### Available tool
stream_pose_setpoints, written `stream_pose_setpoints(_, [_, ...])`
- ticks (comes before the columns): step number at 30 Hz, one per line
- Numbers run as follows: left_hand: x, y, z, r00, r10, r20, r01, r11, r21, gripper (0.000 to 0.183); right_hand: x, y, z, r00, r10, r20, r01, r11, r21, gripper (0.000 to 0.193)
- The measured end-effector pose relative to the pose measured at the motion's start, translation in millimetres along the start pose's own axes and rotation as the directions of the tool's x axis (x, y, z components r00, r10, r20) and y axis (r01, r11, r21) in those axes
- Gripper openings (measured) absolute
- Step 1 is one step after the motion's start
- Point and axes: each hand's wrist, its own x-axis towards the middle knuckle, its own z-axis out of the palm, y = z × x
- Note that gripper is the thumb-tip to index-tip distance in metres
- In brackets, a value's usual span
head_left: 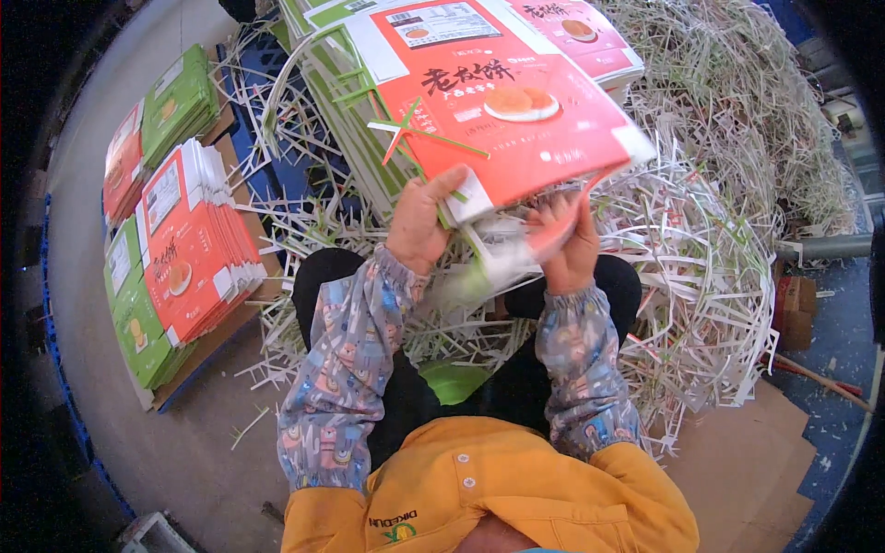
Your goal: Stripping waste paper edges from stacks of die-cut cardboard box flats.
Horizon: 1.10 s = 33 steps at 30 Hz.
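A tall stack of flat printed carton blanks (516,157) stands in front of me, red on top with green layers beneath. My left hand (419,221) grips its near-left corner, thumb on top and fingers below the edge. At the near edge, my right hand (567,244) is closed around a red paper strip (550,235) that reaches toward the stack's right corner. Between my hands a white and green scrap (475,276) is smeared by motion. Thin red and green offcuts (429,138) cling to the stack's left side.
Shredded paper strips (691,276) heap around my legs and rise into a large pile (728,92) at the far right. Leftward, red carton stacks (198,240) and green ones (180,101) rest on cardboard. A flat cardboard sheet (737,461) lies at the lower right.
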Motion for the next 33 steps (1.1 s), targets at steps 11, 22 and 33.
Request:
stream_pose_setpoints(11, [-3.7, 32.4, -24.4, 0.998, 0.031, 0.051, -0.034, 0.998, 0.056, 0.028, 9.6, -65.5, -84.7, 0.779, -0.618, -0.104, -0.235, -0.135, -0.963, 0.023])
stream_pose_setpoints(22, [-9.4, 20.1, -32.6, 1.000, 0.001, 0.018, -0.005, 0.978, 0.210, 0.026, 54.0, -61.2, -39.9, 0.961, -0.235, -0.144, 0.076, 0.728, -0.681, 0.034])
stream_pose_setpoints(33, [-13.0, 22.2, -32.3, 1.000, 0.025, -0.006, -0.023, 0.974, 0.225, 0.028, 68.9, -112.6, -76.7, 0.937, -0.343, -0.069, -0.013, 0.163, -0.987, 0.021])
